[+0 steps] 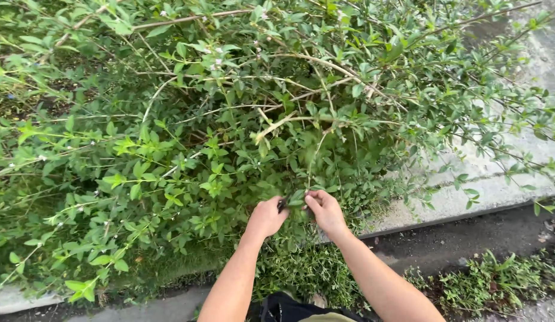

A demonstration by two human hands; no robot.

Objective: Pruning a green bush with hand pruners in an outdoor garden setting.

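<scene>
A dense green shrub (218, 131) with thin arching stems and small white flowers fills most of the view. My left hand (265, 217) is closed low in the foliage, with a small dark object just showing at its fingertips; what it is cannot be told. My right hand (326, 211) pinches a thin stem with leaves (298, 197) right beside it. Both hands meet at the lower front of the shrub, nearly touching. Leaves hide the stem's base.
A pale concrete kerb (468, 191) runs along the right, with dark wet ground (468, 238) below it. Low weeds (498, 277) grow at the bottom right and under my arms. A dark item (283, 309) lies at the bottom edge.
</scene>
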